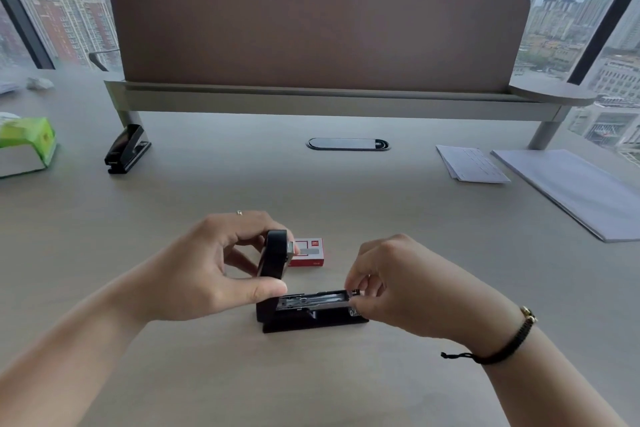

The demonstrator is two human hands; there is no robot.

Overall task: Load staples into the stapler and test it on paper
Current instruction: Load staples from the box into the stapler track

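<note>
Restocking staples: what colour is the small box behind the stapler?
Red with a white panel, the staple box in the head view.

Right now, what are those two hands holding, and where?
The left hand holds the open stapler by its raised top cover. The right hand pinches the front end of its staple channel.

a wide pale desk (311, 184) fills the room in front, and a brown partition screen (318, 35) stands upright along its far edge on a grey metal rail (332, 104). behind the screen are tall windows with dark frames (604, 21), showing grey daylight and many high city buildings (69, 21). an oval cable port (348, 144) sits in the desk just before the rail.
</note>
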